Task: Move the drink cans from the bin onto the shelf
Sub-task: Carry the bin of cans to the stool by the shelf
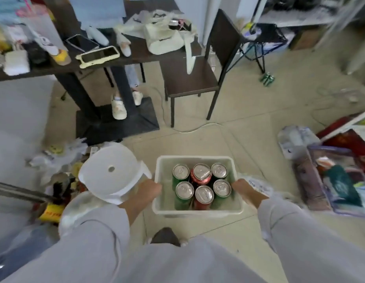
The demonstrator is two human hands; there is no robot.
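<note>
A white plastic bin (195, 159) is in front of me, low in the middle of the view. Several drink cans stand upright inside it in two rows: green cans (180, 172) at the sides and red cans (201, 173) in the middle column. My left hand (150, 189) grips the bin's left wall and my right hand (244, 189) grips its right wall. A metal shelf (296, 17) stands at the far upper right.
A white plastic stool (112, 170) stands just left of the bin. Beyond are a dark cluttered table (124, 58) and a dark chair (189, 78). Bags and boxes (336, 176) crowd the floor on the right. A few green cans (267, 78) stand on the floor by the shelf.
</note>
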